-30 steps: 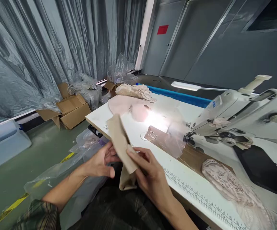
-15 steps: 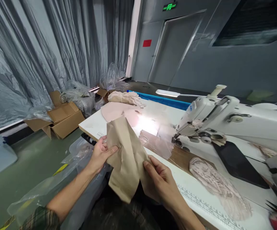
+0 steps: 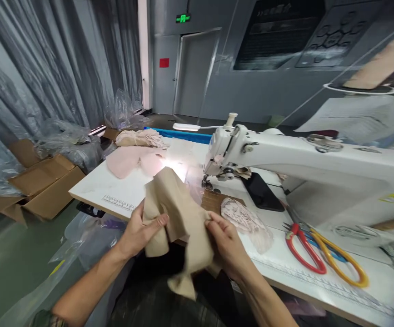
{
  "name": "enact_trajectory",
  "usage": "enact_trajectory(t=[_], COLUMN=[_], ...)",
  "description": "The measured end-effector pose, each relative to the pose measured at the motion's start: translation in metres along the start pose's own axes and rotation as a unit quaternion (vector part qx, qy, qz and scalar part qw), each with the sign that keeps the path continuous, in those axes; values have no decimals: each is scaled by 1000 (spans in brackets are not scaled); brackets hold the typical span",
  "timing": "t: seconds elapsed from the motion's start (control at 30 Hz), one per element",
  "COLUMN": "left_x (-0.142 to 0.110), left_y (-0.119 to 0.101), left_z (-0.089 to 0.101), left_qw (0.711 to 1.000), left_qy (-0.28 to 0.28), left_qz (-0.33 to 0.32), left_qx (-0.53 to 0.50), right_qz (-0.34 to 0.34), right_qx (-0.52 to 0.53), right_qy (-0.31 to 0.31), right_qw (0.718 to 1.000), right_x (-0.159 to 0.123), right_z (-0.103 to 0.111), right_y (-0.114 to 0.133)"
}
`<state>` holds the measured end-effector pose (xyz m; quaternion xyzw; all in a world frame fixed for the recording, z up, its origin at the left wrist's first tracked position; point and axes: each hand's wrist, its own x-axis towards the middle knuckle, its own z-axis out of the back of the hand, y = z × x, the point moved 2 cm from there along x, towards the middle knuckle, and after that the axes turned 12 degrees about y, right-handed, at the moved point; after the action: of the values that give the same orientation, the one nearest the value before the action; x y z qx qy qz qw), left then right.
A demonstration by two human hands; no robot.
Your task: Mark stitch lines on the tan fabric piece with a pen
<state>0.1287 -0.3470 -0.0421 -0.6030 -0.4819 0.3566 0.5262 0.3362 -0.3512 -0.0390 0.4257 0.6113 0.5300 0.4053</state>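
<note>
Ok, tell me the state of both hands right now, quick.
Left hand: closed, gripping the beige fabric.
Right hand: closed, pinching the same beige fabric.

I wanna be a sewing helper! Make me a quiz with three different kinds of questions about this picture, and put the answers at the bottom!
1. True or false: the left hand and the right hand both hold the tan cloth.

2. Where is the open cardboard box?
A) on the table
B) on the floor
C) in the right hand

3. Which hand is nearer the sewing machine?

Key:
1. True
2. B
3. The right hand
</note>
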Motion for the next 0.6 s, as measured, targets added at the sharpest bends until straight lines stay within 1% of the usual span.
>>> enact_trajectory(t=[0.07, 0.1, 0.17, 0.23, 0.3, 0.37, 0.43, 0.5, 0.53, 0.57, 0.6], left_x=[0, -1, -3, -7, -13, -20, -29, -35, -37, -38, -39], left_y=[6, 8, 10, 11, 12, 16, 22, 28, 30, 30, 28], left_z=[-2, -2, -4, -8, -14, -20, -22, -16, -8, 3, 14], left_qw=[999, 997, 993, 988, 985, 984, 983, 987, 990, 993, 988], left_qy=[10, 18, 35, 32, 14, -2, -13, -20, -29, -45, -65], left_qz=[37, 54, 87, 116, 139, 157, 172, 161, 135, 90, 29], left_qx=[-35, -48, -76, -100, -105, -87, -59, -20, 15, 69, 139], right_qz=[-7, -11, -21, -22, -20, -35, -53, -60, -57, -53, -50], right_qx=[-9, -26, -72, -125, -173, -210, -238, -264, -277, -289, -302], right_qy=[-78, -98, -108, -110, -100, -63, -25, -12, -16, -21, -29], right_qw=[997, 995, 991, 986, 980, 975, 970, 963, 959, 955, 951], right_x=[-6, -9, -15, -18, -19, -19, -21, -27, -30, -34, -38], right_z=[22, 32, 46, 53, 55, 53, 52, 54, 56, 59, 62], right_y=[2, 3, 3, 3, 1, 0, 0, 0, 0, 0, 1])
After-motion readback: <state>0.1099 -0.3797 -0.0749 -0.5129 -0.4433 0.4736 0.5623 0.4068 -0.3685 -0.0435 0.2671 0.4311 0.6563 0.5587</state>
